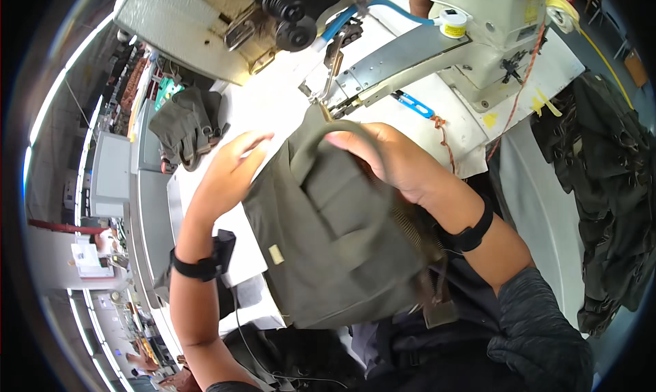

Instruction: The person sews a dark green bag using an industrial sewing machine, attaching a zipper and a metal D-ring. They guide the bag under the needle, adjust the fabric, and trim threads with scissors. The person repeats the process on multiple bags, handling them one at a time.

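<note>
An olive fabric bag with a looped handle and a small pale patch fills the middle, its top reaching the sewing machine's needle area. My left hand is at the bag's upper left edge, fingers loosely curved and apart, not gripping. My right hand grips the bag's upper right beside the handle, thumb toward the middle; part of it is behind the blurred handle.
The machine arm spans the white table, with a blue-handled tool beside it. Another olive bag lies at left. Dark olive pieces hang at right. Distant people are at far left.
</note>
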Motion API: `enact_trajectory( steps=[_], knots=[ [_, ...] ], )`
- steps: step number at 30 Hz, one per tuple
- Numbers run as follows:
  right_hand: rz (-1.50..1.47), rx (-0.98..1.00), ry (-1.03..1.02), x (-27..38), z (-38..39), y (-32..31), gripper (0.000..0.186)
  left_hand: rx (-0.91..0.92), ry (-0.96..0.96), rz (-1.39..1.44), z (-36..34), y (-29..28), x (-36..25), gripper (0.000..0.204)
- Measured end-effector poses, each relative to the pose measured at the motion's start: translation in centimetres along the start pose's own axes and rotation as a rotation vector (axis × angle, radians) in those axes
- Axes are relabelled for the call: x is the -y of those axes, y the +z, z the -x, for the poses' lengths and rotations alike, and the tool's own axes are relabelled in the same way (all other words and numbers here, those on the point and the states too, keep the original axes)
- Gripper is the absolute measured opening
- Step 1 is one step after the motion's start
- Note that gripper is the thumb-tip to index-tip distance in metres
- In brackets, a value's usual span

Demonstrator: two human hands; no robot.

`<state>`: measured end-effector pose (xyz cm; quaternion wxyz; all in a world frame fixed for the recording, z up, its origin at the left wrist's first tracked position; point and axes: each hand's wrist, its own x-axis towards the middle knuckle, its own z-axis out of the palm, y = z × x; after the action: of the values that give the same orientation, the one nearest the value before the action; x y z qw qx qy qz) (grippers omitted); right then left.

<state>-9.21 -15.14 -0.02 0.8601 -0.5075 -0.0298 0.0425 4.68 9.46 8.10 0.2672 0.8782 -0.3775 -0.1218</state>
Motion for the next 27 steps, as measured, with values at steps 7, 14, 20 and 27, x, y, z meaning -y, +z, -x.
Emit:
enact_trajectory(
  steps=[7,14,20,27],
  knots=[
    [0.248,-0.237,-0.248,-1.6,0.3,-0.4,0.021,-0.09,-0.074,0.276,-3.3,5.4,-4.8,0.032],
    [0.245,-0.343,-0.371,-2.1,0.0,0.7,0.014,0.026,-0.151,0.602,-4.6,5.1,-3.6,0.021],
    [0.272,-0.41,-0.366,-1.7,0.0,1.2,0.014,0.116,-0.192,0.682,-5.4,4.4,-2.6,0.022],
    [0.445,-0.439,-0.327,-1.3,0.0,1.4,0.02,0.078,-0.174,0.699,-6.0,3.5,-2.8,0.038]
  ],
)
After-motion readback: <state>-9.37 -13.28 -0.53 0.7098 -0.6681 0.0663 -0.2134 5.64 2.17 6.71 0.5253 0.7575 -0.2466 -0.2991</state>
